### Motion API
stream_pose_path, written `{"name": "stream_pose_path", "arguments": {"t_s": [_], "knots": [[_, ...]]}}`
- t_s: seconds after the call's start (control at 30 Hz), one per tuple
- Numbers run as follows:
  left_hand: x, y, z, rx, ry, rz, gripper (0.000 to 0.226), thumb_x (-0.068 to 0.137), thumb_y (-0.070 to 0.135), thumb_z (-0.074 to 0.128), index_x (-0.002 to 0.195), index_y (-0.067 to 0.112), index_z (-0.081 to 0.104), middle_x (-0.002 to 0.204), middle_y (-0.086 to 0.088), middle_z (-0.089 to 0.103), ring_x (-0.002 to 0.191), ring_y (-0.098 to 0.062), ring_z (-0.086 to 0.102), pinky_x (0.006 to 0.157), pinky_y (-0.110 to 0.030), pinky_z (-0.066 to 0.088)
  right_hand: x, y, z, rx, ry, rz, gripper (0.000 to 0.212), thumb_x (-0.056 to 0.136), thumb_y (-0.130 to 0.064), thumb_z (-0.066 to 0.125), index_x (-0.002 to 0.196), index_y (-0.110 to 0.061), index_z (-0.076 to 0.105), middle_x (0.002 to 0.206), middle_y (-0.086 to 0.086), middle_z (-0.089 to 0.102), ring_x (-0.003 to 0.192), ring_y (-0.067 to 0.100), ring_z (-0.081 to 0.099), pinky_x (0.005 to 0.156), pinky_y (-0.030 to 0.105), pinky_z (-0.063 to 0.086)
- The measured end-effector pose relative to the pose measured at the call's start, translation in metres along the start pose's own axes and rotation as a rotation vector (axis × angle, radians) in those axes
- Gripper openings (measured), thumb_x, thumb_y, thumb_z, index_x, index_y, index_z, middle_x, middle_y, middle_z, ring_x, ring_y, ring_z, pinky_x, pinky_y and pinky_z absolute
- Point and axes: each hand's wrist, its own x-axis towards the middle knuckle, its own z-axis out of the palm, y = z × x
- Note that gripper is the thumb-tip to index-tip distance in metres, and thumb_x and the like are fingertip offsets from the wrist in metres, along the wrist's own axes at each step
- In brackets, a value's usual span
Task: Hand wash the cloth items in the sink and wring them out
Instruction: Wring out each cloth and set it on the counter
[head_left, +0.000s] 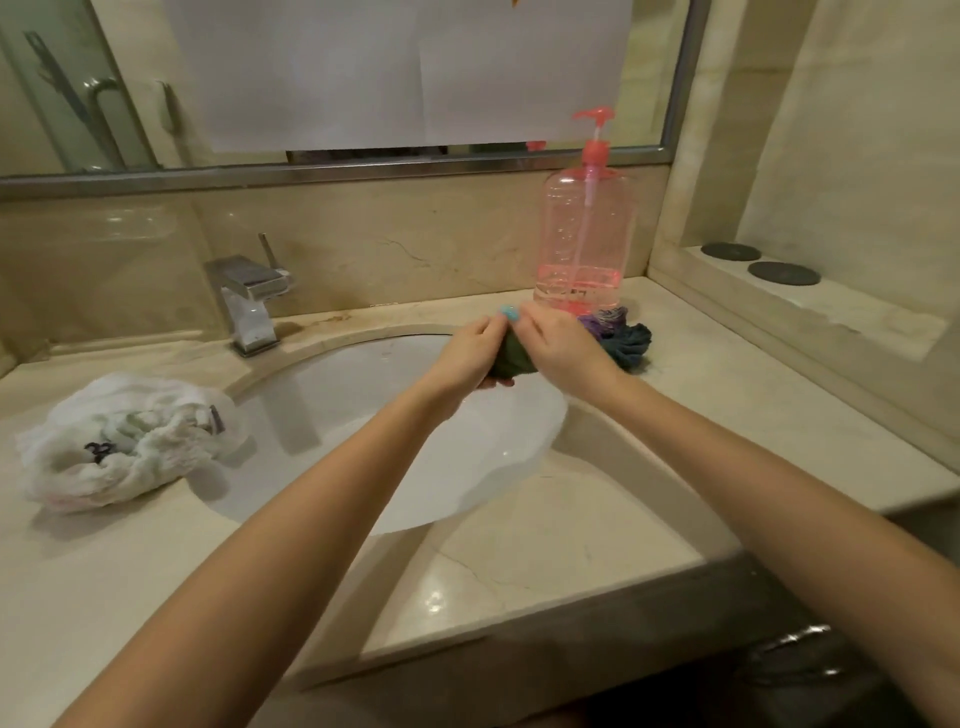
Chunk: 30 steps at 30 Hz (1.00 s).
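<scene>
Left grip: your left grip (467, 353) reaches out over the far right part of the sink, fingers curled round the dark green cloth and holding it from below and from the left.
Right grip: your right grip (561, 348) sits just beside the left one, clasping the same cloth from above and from the right. The fingertips of both meet at the top, where a light blue painted nail shows.
Dark green cloth: the dark green cloth (511, 361) is bunched into a small wad between your two grips, held above the bowl near its far right rim.
Sink: the sink (363, 467) is a white oval bowl set into the tabletop; you cannot tell whether water stands in it.
Faucet: a square chrome faucet (249, 301) stands behind the bowl, to the left.
White cloth: a crumpled white cloth (124, 441) lies on the tabletop left of the bowl, its edge reaching the rim.
Purple and blue cloths: a small heap of purple and blue cloths (618, 332) lies just behind your right grip, against the foot of the soap bottle.
Soap bottle: a clear pink soap bottle (587, 234) with a pump stands upright at the back right, pink liquid low inside.
Tabletop: the tabletop (545, 545) is glossy beige marble.
Ledge: two dark discs (730, 251) rest on a raised ledge (857, 322) at the right.
</scene>
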Motion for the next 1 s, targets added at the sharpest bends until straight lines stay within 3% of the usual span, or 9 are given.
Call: {"name": "stream_pose_path", "arguments": {"t_s": [0.07, 0.13, 0.23, 0.4, 0.5, 0.57, 0.77, 0.87, 1.0], "knots": [[0.011, 0.004, 0.021, -0.103, -0.039, 0.030, 0.026, 0.103, 0.035, 0.044, 0.113, 0.014, 0.056, 0.103, -0.006, 0.062, 0.080, -0.014, 0.061, 0.061, -0.019, 0.051, -0.005, 0.023, -0.027, 0.105, 0.008, 0.097, 0.028, 0.103, -0.021, 0.044, 0.101, -0.002, 0.064, 0.093, 0.004, 0.063, 0.091, 0.019, 0.057, 0.083, 0.028, 0.046], [0.019, 0.006, 0.045, -0.096, -0.075, 0.107, 0.016, 0.101, 0.029, 0.052, 0.111, 0.017, 0.055, 0.096, -0.003, 0.063, 0.082, -0.012, 0.062, 0.063, -0.018, 0.053, -0.017, 0.045, -0.051, 0.189, -0.015, 0.186, 0.023, 0.101, -0.019, 0.049, 0.107, -0.006, 0.067, 0.098, -0.005, 0.061, 0.095, 0.010, 0.056, 0.081, 0.015, 0.045], [0.032, 0.001, 0.080, 0.015, -0.089, 0.215, 0.013, 0.095, 0.022, 0.062, 0.104, 0.015, 0.058, 0.092, -0.002, 0.063, 0.086, -0.017, 0.061, 0.072, -0.028, 0.051, -0.037, 0.074, -0.076, 0.241, -0.017, 0.297, 0.014, 0.097, -0.014, 0.056, 0.094, -0.010, 0.069, 0.097, 0.003, 0.062, 0.089, 0.015, 0.059, 0.079, 0.025, 0.047], [0.050, -0.019, 0.114, 0.355, -0.031, 0.317, 0.019, 0.087, 0.014, 0.069, 0.106, 0.011, 0.065, 0.107, -0.006, 0.067, 0.096, -0.021, 0.062, 0.083, -0.030, 0.051, -0.058, 0.118, -0.081, 0.055, -0.012, 0.343, 0.011, 0.090, -0.013, 0.063, 0.089, -0.021, 0.069, 0.107, 0.007, 0.065, 0.102, 0.015, 0.056, 0.095, 0.033, 0.044], [0.055, -0.024, 0.117, 0.339, 0.017, 0.322, 0.017, 0.088, 0.014, 0.068, 0.105, 0.011, 0.069, 0.105, -0.005, 0.069, 0.086, -0.014, 0.058, 0.075, -0.023, 0.045, -0.063, 0.124, -0.079, 0.095, 0.020, 0.394, 0.010, 0.092, -0.015, 0.062, 0.095, -0.019, 0.070, 0.106, 0.001, 0.066, 0.106, 0.018, 0.059, 0.099, 0.035, 0.045], [0.056, -0.024, 0.114, 0.284, 0.013, 0.287, 0.014, 0.090, 0.016, 0.067, 0.103, 0.012, 0.071, 0.102, -0.004, 0.070, 0.087, -0.015, 0.062, 0.081, -0.027, 0.051, -0.062, 0.119, -0.080, 0.088, 0.008, 0.407, 0.015, 0.094, -0.020, 0.060, 0.104, -0.017, 0.071, 0.112, -0.002, 0.064, 0.109, 0.014, 0.056, 0.098, 0.031, 0.043], [0.033, -0.006, 0.062, 0.337, -0.017, 0.379, 0.022, 0.096, 0.025, 0.060, 0.114, 0.014, 0.068, 0.108, 0.005, 0.066, 0.097, -0.012, 0.059, 0.083, -0.022, 0.046, -0.049, 0.079, -0.083, 0.091, 0.189, 0.318, 0.030, 0.097, -0.029, 0.056, 0.120, -0.012, 0.067, 0.122, 0.001, 0.064, 0.113, 0.010, 0.054, 0.096, 0.025, 0.040], [0.014, -0.003, 0.007, 0.449, 0.056, 0.414, 0.021, 0.097, 0.024, 0.058, 0.115, 0.018, 0.068, 0.111, 0.004, 0.066, 0.102, -0.013, 0.058, 0.084, -0.022, 0.042, -0.031, 0.040, -0.066, 0.166, 0.161, 0.254, 0.026, 0.097, -0.025, 0.057, 0.115, -0.010, 0.068, 0.110, -0.003, 0.065, 0.106, 0.010, 0.057, 0.094, 0.024, 0.043], [-0.033, -0.015, -0.077, 0.564, 0.222, 0.420, 0.022, 0.096, 0.021, 0.058, 0.115, 0.016, 0.068, 0.112, 0.002, 0.065, 0.104, -0.010, 0.056, 0.088, -0.024, 0.042, 0.005, -0.028, -0.011, 0.204, 0.013, 0.180, 0.027, 0.097, -0.022, 0.058, 0.116, -0.005, 0.067, 0.110, 0.002, 0.066, 0.103, 0.010, 0.056, 0.090, 0.023, 0.041]]}}
